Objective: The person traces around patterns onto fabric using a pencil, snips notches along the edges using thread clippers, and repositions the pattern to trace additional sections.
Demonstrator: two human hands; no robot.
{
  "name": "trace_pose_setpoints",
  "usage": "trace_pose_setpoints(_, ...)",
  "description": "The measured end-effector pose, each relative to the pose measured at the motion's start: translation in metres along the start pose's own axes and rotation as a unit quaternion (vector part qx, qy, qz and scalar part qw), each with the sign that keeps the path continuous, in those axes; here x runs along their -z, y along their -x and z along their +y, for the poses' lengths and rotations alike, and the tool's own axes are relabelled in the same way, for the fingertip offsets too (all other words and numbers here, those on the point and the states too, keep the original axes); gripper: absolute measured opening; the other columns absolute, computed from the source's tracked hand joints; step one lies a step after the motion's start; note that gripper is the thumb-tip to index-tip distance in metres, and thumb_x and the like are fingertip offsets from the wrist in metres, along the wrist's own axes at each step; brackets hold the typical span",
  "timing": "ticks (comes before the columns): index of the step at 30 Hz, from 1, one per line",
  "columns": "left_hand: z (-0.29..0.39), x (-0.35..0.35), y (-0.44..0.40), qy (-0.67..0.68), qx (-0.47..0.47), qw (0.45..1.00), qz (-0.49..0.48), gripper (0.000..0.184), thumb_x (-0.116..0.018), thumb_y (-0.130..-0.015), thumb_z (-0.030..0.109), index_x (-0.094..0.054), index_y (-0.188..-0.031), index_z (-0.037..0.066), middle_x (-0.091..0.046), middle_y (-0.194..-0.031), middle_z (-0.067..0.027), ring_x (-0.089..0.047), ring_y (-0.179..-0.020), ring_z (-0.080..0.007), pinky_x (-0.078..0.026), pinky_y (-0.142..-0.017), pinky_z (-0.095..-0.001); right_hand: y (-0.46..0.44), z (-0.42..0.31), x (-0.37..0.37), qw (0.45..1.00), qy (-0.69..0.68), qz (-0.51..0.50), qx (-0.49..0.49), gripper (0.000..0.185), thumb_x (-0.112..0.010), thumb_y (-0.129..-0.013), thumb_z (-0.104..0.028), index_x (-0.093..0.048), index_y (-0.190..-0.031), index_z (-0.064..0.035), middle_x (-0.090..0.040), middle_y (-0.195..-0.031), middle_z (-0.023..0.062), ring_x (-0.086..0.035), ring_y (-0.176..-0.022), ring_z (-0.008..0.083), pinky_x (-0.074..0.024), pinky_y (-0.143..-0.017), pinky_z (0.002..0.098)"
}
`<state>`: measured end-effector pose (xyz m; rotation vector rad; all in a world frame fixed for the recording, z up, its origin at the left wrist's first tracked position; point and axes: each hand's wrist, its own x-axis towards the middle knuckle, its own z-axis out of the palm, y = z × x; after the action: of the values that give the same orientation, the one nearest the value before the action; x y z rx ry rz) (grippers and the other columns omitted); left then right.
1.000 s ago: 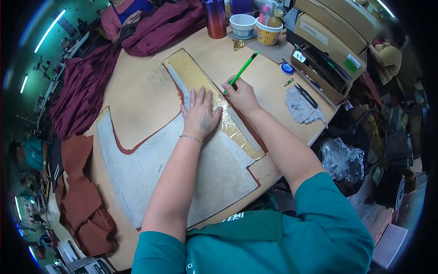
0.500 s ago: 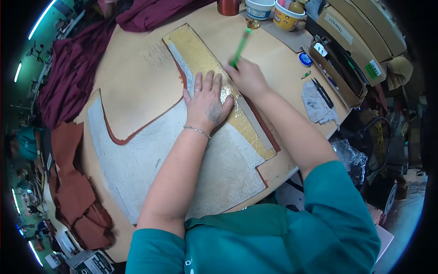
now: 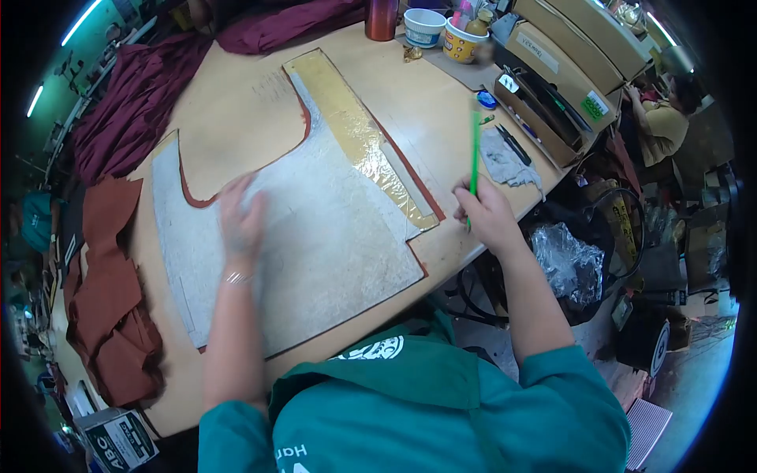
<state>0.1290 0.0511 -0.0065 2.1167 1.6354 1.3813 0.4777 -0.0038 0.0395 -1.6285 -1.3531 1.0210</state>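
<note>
My right hand [image 3: 486,217] is closed around a slim green pen [image 3: 475,154], held upright just past the right edge of the pattern. My left hand [image 3: 240,217], blurred by motion, is over the pattern near its curved cut-out, thumb and fingers apart with nothing in them. The large grey-white pattern template [image 3: 323,244] has a yellow, shiny taped band [image 3: 339,98] along its upper right arm. Reddish-brown material [image 3: 406,173] shows from under it as a thin border along several edges.
Reddish-brown pieces [image 3: 114,299] lie at the table's left edge, with maroon cloth [image 3: 134,102] behind. At the back stand a red tumbler [image 3: 381,20] and two tubs [image 3: 424,30]. Tweezers [image 3: 512,143] on a rag [image 3: 501,162] and cardboard boxes [image 3: 544,59] are on the right. Another person [image 3: 662,122] is beyond.
My left hand has left the yellow band and moved left and down. My right hand, with the green pen, has come down and right, away from the pattern's upper edge.
</note>
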Motion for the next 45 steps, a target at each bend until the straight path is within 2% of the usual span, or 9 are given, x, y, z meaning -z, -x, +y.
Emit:
trace_pose_setpoints(4,-0.059,0.144,0.083,-0.118,0.221,0.968,0.015,0.036,-0.058,-0.081,0.021,-0.055,-0.108,-0.003,-0.056,-0.100,-0.0159,-0.053,-0.094,-0.0241,-0.040,-0.083,-0.0317,-0.038,0.028,-0.014,0.993,0.102,-0.031,0.056,0.020,-0.047,-0.080,-0.014,-0.057,-0.088,0.0023,-0.060,-0.080,0.0205,-0.060,-0.076,0.0328,-0.0467,-0.071,0.0375)
trace_pose_setpoints(7,-0.059,0.181,0.126,-0.074,0.399,0.914,0.019,0.040,-0.056,-0.083,0.026,-0.053,-0.110,-0.004,-0.057,-0.096,-0.0146,-0.052,-0.090,-0.0195,-0.040,-0.079,-0.0291,-0.052,0.036,-0.026,0.977,0.199,-0.052,0.057,0.017,-0.048,-0.080,-0.008,-0.056,-0.091,0.0016,-0.058,-0.072,0.0100,-0.057,-0.066,0.0159,-0.0467,-0.058,0.0299)
trace_pose_setpoints(8,-0.059,0.186,0.133,-0.047,0.449,0.892,0.026,0.041,-0.056,-0.084,0.027,-0.053,-0.111,-0.004,-0.057,-0.094,-0.0138,-0.052,-0.088,-0.0178,-0.040,-0.078,-0.0282,-0.053,0.036,-0.030,0.973,0.215,-0.044,0.069,0.017,-0.048,-0.079,-0.008,-0.057,-0.091,0.0018,-0.059,-0.073,0.0109,-0.057,-0.066,0.0165,-0.0469,-0.059,0.0307)
trace_pose_setpoints(10,-0.038,0.173,0.128,-0.090,0.447,0.890,0.032,0.040,-0.056,-0.084,0.027,-0.052,-0.110,-0.004,-0.056,-0.093,-0.0102,-0.050,-0.086,-0.0146,-0.040,-0.077,-0.0265,-0.051,0.035,-0.037,0.964,0.249,-0.025,0.092,0.017,-0.049,-0.079,-0.008,-0.057,-0.090,0.0023,-0.060,-0.075,0.0127,-0.057,-0.066,0.0176,-0.0473,-0.060,0.0322)
trace_pose_setpoints(13,-0.046,0.169,0.130,-0.002,0.448,0.891,0.077,0.038,-0.057,-0.084,0.027,-0.052,-0.107,-0.003,-0.056,-0.092,-0.0068,-0.050,-0.085,-0.0120,-0.040,-0.076,-0.0249,-0.047,0.032,-0.039,0.973,0.216,-0.012,0.078,0.023,-0.047,-0.079,-0.013,-0.058,-0.090,0.0026,-0.061,-0.085,0.0228,-0.058,-0.083,0.0368,-0.0450,-0.077,0.0408)
trace_pose_setpoints(19,-0.064,0.204,0.130,0.218,0.427,0.875,0.059,0.042,-0.061,-0.082,0.020,-0.045,-0.113,-0.002,-0.055,-0.096,-0.0065,-0.051,-0.087,-0.0126,-0.041,-0.080,-0.0256,-0.023,0.028,-0.036,0.995,0.010,-0.077,-0.057,0.018,-0.051,-0.079,-0.010,-0.058,-0.090,0.0030,-0.061,-0.082,0.0202,-0.060,-0.079,0.0311,-0.0467,-0.073,0.0373)
trace_pose_setpoints(25,-0.087,0.208,0.147,0.284,0.440,0.851,0.033,0.058,-0.062,-0.078,0.009,-0.034,-0.126,-0.006,-0.057,-0.102,-0.0089,-0.054,-0.091,-0.0146,-0.043,-0.083,-0.0267,-0.023,0.036,-0.024,0.960,0.232,0.029,0.157,0.020,-0.062,-0.072,-0.009,-0.059,-0.090,0.0007,-0.059,-0.082,0.0184,-0.058,-0.079,0.0329,-0.0456,-0.074,0.0376)
trace_pose_setpoints(37,-0.079,0.199,0.151,0.227,0.418,0.879,0.040,0.051,-0.059,-0.079,0.004,-0.038,-0.124,-0.007,-0.059,-0.102,-0.0096,-0.056,-0.090,-0.0132,-0.042,-0.083,-0.0250,-0.035,0.019,-0.037,0.938,0.274,-0.090,0.192,0.021,-0.064,-0.071,-0.011,-0.061,-0.090,-0.0020,-0.054,-0.084,0.0164,-0.055,-0.084,0.0328,-0.0443,-0.077,0.0378)
trace_pose_setpoints(45,-0.082,0.200,0.151,0.204,0.421,0.883,0.030,0.050,-0.057,-0.079,0.003,-0.038,-0.124,-0.007,-0.059,-0.101,-0.0092,-0.056,-0.088,-0.0125,-0.042,-0.082,-0.0244,-0.034,0.027,-0.043,0.924,0.301,-0.060,0.229,0.013,-0.055,-0.079,-0.008,-0.055,-0.087,0.0019,-0.052,-0.088,0.0199,-0.053,-0.085,0.0363,-0.0431,-0.076,0.0419)
